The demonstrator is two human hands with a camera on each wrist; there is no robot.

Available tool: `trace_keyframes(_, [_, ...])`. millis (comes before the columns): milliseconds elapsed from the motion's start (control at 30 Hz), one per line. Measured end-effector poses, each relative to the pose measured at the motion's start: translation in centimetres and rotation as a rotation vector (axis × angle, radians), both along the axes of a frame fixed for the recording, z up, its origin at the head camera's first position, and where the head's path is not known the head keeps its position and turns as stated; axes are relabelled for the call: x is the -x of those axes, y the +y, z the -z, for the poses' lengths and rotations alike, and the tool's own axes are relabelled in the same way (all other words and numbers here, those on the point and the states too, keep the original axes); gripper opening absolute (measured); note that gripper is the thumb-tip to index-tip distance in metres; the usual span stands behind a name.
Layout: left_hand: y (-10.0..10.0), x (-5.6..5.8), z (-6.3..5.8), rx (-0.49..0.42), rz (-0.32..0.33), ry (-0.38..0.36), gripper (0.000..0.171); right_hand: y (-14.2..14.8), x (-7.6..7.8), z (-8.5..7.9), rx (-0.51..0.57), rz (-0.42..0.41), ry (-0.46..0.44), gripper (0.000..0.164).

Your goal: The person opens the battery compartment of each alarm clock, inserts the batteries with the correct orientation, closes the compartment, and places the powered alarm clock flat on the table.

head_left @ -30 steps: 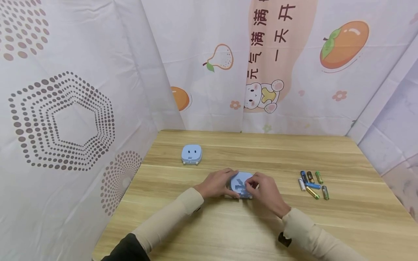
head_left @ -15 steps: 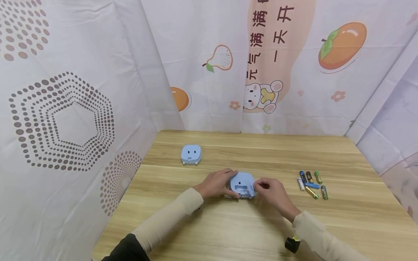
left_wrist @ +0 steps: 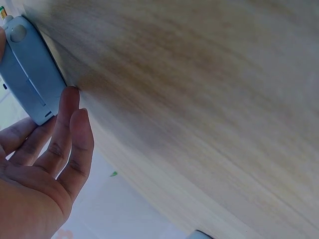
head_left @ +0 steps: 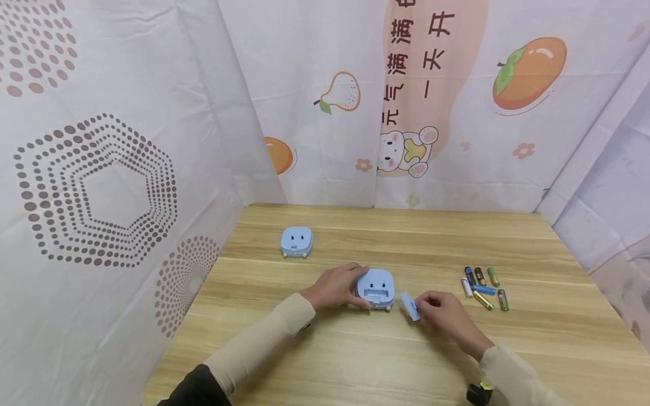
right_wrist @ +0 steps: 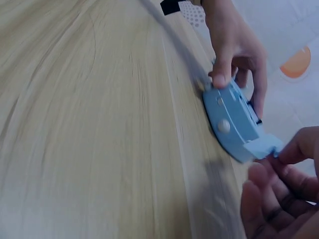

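A small light-blue square device [head_left: 377, 276] with round white feet rests on the table, its battery compartment uncovered and no battery visible inside. My left hand [head_left: 332, 288] grips its left side, thumb at the front and fingers behind, as the right wrist view also shows. The left wrist view catches the device's side [left_wrist: 30, 74] against the fingers. Just right of the device, my right hand [head_left: 449, 317] pinches a thin light-blue battery cover [head_left: 410, 307] between thumb and fingertips. In the right wrist view the cover [right_wrist: 261, 147] hangs in front of the device's end.
A second light-blue device [head_left: 297, 241], its cover in place, stands farther back on the left. Several loose batteries [head_left: 483, 290] of mixed colours lie to the right on the wooden table [head_left: 325, 361]. Printed white curtains [head_left: 304, 101] border the table's back and sides.
My right hand has lifted the battery cover off the device and carried it right and toward me, exposing the compartment. My left hand has stayed in place on the device.
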State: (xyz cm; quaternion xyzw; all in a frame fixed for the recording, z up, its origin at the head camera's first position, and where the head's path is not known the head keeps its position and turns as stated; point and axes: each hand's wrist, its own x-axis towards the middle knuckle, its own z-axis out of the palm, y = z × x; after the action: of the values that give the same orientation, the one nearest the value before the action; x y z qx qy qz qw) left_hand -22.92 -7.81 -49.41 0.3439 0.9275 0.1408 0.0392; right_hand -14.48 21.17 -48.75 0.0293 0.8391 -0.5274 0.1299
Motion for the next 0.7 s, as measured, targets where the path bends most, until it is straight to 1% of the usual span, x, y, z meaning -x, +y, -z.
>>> trace_keyframes(133, [0.1,0.1,0.2,-0.008,0.001,-0.001,0.103,1.1,-0.3,0.4,-0.036,-0.038,-0.026,0.017])
trace_keyframes(267, [0.0,0.1,0.3,-0.009,-0.005,0.0,0.103,1.6,-0.4,0.7,-0.05,-0.071,-0.04,0.016])
trace_keyframes(467, [0.0,0.2,0.3,-0.002,-0.001,-0.004,0.104,1.7,-0.4,1.2,-0.115,-0.077,-0.039,0.013])
trace_keyframes(700, [0.0,0.2,0.2,0.008,0.0,-0.007,0.104,2.1,-0.4,1.5,-0.201,-0.069,-0.003,0.011])
